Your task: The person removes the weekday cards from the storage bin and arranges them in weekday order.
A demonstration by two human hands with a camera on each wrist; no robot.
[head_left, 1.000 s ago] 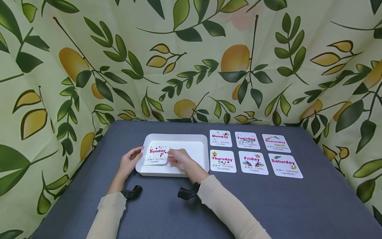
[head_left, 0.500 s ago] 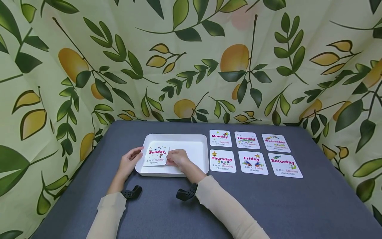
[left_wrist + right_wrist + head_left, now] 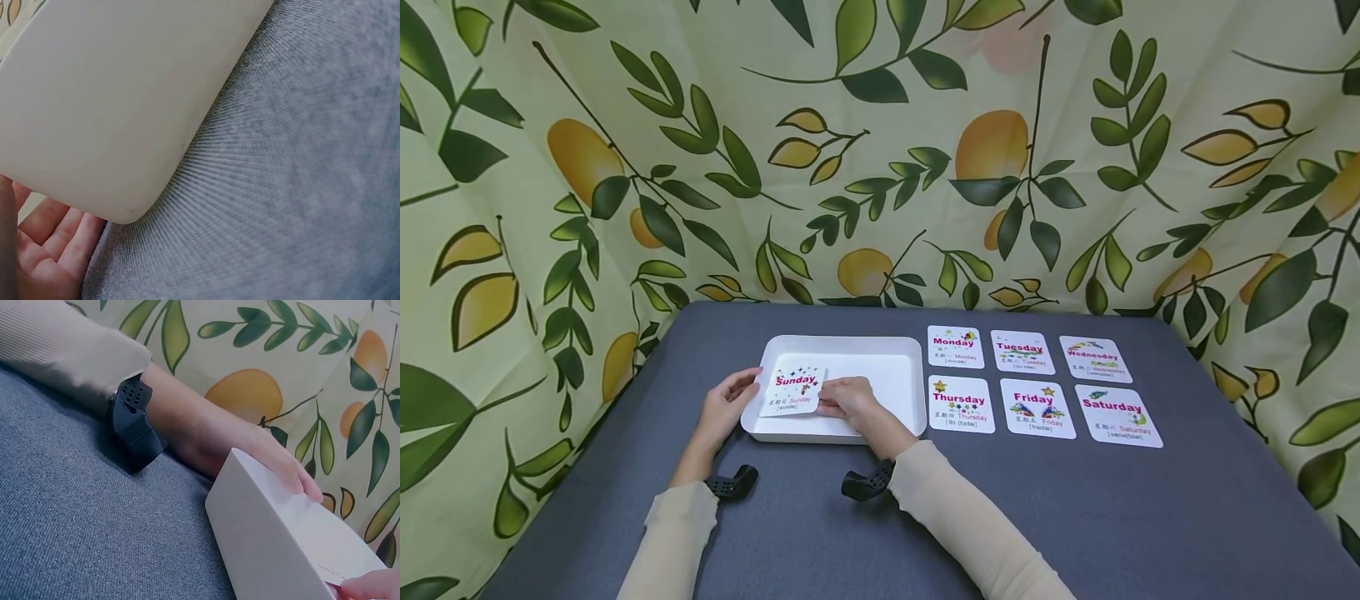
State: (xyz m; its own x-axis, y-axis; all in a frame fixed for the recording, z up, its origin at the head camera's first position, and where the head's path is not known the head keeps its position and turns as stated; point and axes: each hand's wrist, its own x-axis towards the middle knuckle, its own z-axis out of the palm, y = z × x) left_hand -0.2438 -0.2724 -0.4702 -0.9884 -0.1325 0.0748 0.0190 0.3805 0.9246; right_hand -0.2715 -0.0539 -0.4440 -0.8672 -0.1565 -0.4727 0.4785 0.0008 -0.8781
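Left hand [image 3: 724,408] rests against the left outer wall of the white tray [image 3: 895,375], fingers fairly straight and laid on the rim, not curled round anything; left wrist view shows only the palm edge under the tray corner. Sunday card [image 3: 793,390] sits in the tray's left half, tilted, its left edge propped up near the rim and close to the left fingertips, though contact there can't be confirmed. Right hand [image 3: 848,402] is inside the tray just right of the card, fingers curled toward the card's right edge and apparently pinching or nudging it; the exact grip is hidden in the head view, and the right wrist view only shows one fingertip at the card's corner. Card looks thin, light, stiff-ish laminated stock, probably slick on the smooth tray floor, so it likely slides easily and bends if squeezed hard. Best hold is by the raised edge, thumb under and finger on top, not flat from above. Further right on the grey table [image 3: 1075,517] six cards lie in two rows: Monday [image 3: 954,347], Tuesday [image 3: 1021,352], Wednesday [image 3: 1093,359], Thursday [image 3: 960,404], Friday [image 3: 1037,408], Saturday [image 3: 1117,416].
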